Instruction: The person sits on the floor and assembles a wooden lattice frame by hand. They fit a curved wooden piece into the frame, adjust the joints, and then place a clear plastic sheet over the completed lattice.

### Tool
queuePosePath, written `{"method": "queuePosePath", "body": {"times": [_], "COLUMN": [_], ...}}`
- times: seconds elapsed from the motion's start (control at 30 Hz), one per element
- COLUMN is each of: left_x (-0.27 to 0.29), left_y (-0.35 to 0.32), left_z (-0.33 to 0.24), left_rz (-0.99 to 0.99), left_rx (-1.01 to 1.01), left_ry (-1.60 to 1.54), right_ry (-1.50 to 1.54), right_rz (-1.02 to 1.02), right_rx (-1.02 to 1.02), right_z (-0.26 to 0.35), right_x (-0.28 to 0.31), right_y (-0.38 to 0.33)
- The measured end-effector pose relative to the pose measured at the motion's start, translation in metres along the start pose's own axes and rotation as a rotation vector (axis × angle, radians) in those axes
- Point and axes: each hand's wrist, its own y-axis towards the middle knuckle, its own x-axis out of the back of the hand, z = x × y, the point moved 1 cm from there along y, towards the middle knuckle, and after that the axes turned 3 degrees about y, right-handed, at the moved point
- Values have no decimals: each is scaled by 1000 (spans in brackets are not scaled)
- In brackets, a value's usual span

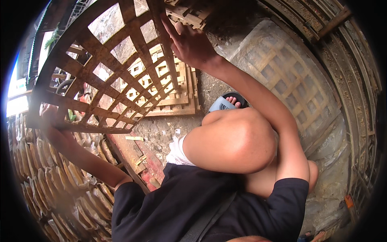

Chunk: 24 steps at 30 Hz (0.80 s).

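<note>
A brown wooden lattice panel stands tilted up at the upper left, its crossed slats leaving square gaps. My left hand grips its lower left corner; the fingers are partly hidden and dim. At the panel's right-hand edge, my right hand holds the frame rail, index finger stretched along it and the other fingers curled. Behind and beneath the raised panel lies a stack of paler lattice panels, partly seen through the gaps.
Rows of plastic-wrapped light-brown pieces fill the lower left. To the right, a lattice under clear plastic sheeting lies on the ground, beside long wooden slats. My slippered foot rests near the stack. A reddish board lies left of my knee.
</note>
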Motion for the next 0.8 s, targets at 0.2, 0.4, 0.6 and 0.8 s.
{"method": "queuePosePath", "body": {"times": [0.2,0.4,0.6,0.8], "left_x": [-2,0,-57,-42], "left_y": [10,-3,-7,-16], "left_z": [13,-8,-20,-19], "left_rz": [-108,-162,-154,-183], "left_rx": [84,13,-3,13], "left_ry": [59,123,134,117], "right_ry": [-110,256,-169,159], "right_rz": [649,237,781,516], "right_rx": [136,-146,-101,-11], "right_z": [7,30,15,38], "right_x": [-54,-21,-46,-54], "right_y": [-99,-43,-68,-91]}}
